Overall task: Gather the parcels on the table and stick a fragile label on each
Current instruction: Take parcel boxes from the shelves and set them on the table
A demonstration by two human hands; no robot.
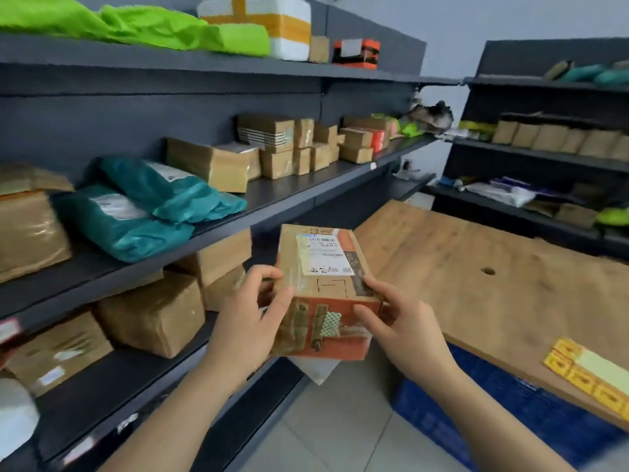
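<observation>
Cardboard parcel point(323, 287), brown with an orange near end, is gripped at that end by the left hand point(252, 318) and the right hand point(405, 323), fingers curled round its corners. It is held in the aisle between the dark shelving point(289, 195) and the wooden table point(476, 284). Its long axis runs away from the person, with the shipping label up.

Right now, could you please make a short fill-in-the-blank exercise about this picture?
1. Exactly ____ hands grip the parcel: the left hand and the right hand.
2. Its white shipping label is on the ____ face.
3. The yellow label sheet lies on the wooden table, on the person's ____ side.
Missing words: two; top; right.
</observation>
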